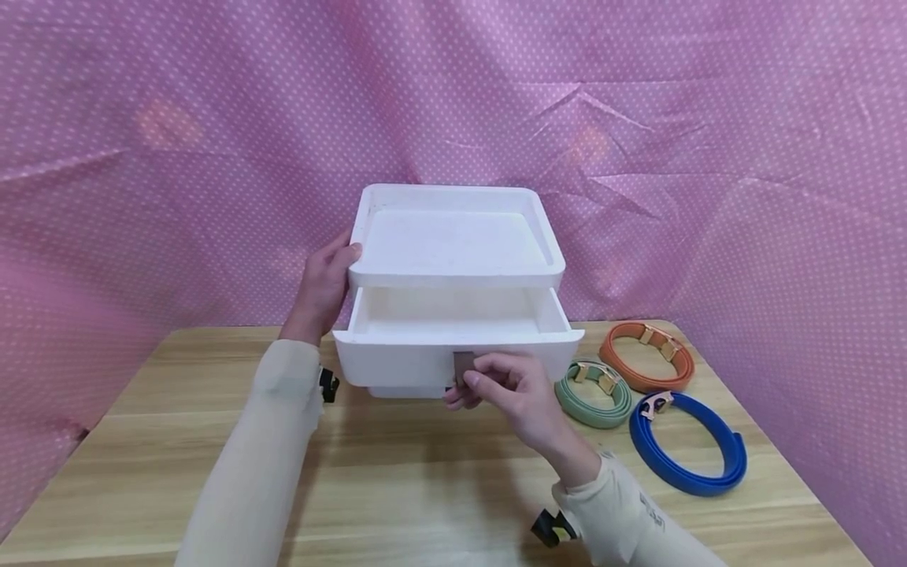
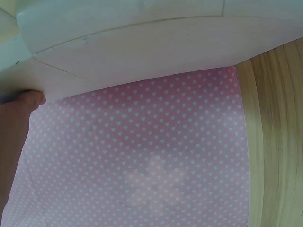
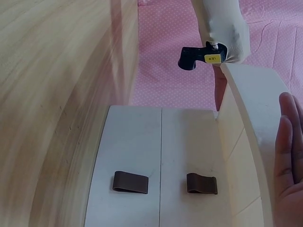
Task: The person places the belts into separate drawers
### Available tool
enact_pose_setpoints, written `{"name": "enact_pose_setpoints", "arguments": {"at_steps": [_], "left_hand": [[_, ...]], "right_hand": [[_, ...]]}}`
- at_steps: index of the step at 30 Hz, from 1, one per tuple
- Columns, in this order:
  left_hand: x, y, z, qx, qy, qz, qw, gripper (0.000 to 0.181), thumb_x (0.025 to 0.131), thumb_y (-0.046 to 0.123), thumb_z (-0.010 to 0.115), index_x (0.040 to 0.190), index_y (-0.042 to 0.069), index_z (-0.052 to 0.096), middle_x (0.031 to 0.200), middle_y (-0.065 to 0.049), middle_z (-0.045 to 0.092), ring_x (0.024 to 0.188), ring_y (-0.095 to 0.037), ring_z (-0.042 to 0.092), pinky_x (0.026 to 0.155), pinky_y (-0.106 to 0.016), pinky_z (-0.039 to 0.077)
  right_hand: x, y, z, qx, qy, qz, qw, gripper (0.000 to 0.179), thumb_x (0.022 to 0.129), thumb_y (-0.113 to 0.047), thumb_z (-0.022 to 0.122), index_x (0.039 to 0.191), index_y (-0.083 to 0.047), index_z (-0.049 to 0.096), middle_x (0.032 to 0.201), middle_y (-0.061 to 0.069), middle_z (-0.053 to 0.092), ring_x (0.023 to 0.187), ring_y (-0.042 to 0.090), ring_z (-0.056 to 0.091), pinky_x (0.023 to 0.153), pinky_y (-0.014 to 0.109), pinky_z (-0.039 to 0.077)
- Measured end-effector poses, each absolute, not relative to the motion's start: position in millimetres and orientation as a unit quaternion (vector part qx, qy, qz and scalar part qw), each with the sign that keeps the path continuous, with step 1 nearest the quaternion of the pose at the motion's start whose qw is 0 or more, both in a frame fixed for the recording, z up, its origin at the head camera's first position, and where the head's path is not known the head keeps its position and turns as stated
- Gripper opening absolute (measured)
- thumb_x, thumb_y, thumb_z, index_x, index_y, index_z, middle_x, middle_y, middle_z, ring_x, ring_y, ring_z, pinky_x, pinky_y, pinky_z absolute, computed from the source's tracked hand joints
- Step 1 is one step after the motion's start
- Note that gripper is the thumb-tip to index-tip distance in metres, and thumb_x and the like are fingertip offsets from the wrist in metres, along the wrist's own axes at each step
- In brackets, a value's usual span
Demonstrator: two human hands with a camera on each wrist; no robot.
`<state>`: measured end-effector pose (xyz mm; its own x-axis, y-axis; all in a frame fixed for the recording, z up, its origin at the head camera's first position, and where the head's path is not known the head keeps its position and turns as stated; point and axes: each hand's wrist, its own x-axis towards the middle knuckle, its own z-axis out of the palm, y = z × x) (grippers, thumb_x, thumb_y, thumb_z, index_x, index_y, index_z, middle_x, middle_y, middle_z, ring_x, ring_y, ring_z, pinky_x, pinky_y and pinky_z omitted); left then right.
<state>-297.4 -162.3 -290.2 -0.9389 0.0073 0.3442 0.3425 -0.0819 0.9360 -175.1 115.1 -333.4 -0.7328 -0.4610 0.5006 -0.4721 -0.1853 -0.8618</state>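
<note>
I have my right hand point(image 1: 524, 402) pinching the extended drawer's point(image 1: 397, 364) brown tab point(image 1: 464, 364); left hand point(image 1: 326, 276), loosely extended, braces the white unit point(image 1: 457, 279) between them. Likely step: working the drawer; next wants straight force, unit steady. Left fingers partly hidden. Right-wrist view shows no pinch; can't reconcile.

We see the white drawer unit point(image 1: 457, 280) brightly lit, soft shadows falling on the wooden tabletop point(image 1: 397, 504) in front of it.
</note>
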Motion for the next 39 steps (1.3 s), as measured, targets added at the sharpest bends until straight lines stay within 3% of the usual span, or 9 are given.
{"name": "enact_pose_setpoints", "arguments": {"at_steps": [9,16,32,39], "left_hand": [[-297.5,-161.2,-292.1,-0.130,-0.663,-0.728,0.116,0.052,0.101,0.022,0.050,0.149,0.004,0.039,0.153,-0.011,0.038,0.135,-0.028,0.042,0.107,-0.033,0.040],[-297.5,-161.2,-290.8,-0.131,-0.673,-0.718,0.118,0.051,0.102,0.024,0.049,0.149,0.007,0.039,0.153,-0.010,0.039,0.135,-0.028,0.042,0.108,-0.035,0.040],[-297.3,-162.2,-290.6,-0.129,-0.673,-0.718,0.120,0.052,0.101,0.022,0.048,0.149,0.004,0.037,0.155,-0.010,0.035,0.138,-0.027,0.038,0.110,-0.033,0.037],[-296.9,-161.3,-290.6,-0.137,-0.670,-0.720,0.121,0.051,0.101,0.021,0.048,0.148,0.003,0.038,0.153,-0.012,0.037,0.137,-0.028,0.039,0.109,-0.034,0.038]], "right_hand": [[-172.4,115.9,-334.7,0.364,-0.637,0.679,0.006,0.016,0.098,-0.001,0.054,0.092,0.010,0.064,0.087,0.021,0.072,0.076,0.037,0.071,0.068,0.055,0.057],[-170.6,115.2,-334.2,0.364,-0.635,0.681,0.003,0.016,0.098,0.000,0.054,0.092,0.010,0.064,0.088,0.021,0.072,0.077,0.038,0.071,0.069,0.048,0.059],[-169.2,114.3,-333.0,0.370,-0.628,0.685,0.001,0.016,0.097,0.000,0.054,0.092,0.012,0.063,0.087,0.023,0.071,0.076,0.036,0.071,0.068,0.048,0.059],[-168.8,115.0,-333.5,0.371,-0.630,0.682,0.000,0.017,0.098,0.000,0.053,0.093,0.012,0.064,0.087,0.022,0.072,0.077,0.035,0.071,0.068,0.059,0.056]]}}
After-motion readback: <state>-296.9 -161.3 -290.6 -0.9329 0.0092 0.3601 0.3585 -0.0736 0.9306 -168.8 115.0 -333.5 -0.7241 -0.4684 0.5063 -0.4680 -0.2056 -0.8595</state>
